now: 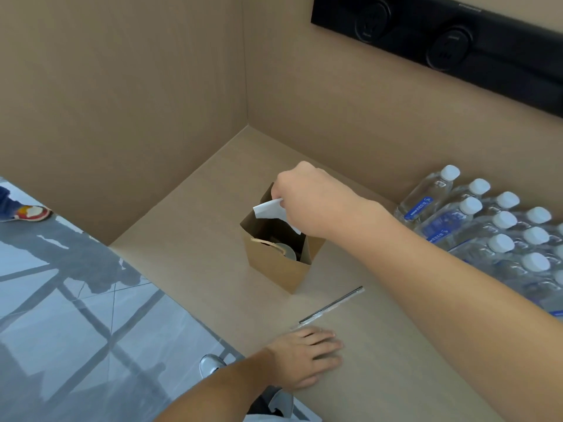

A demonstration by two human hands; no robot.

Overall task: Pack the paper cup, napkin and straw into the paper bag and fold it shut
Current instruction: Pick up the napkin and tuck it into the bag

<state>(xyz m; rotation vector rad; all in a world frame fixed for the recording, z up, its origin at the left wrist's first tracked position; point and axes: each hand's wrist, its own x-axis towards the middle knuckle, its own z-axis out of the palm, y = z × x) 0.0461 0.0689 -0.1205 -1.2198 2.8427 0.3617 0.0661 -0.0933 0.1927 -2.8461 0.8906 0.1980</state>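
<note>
A brown paper bag [275,269] with twine handles stands open on the tan table. Inside it, the lid of the paper cup [287,250] shows near the bottom. My right hand [307,199] hovers over the bag's mouth, fingers pinched on a white napkin [269,209] that hangs into the opening. A wrapped straw [332,306] lies on the table in front of the bag. My left hand [307,356] rests flat on the table, palm down, just below the straw's near end, holding nothing.
A shrink-wrapped pack of water bottles [499,233] with white caps fills the right side. Tan walls [152,102] close the corner behind the bag. A black socket strip [441,47] sits high on the right wall. The table's left edge drops to a glossy tiled floor [61,300].
</note>
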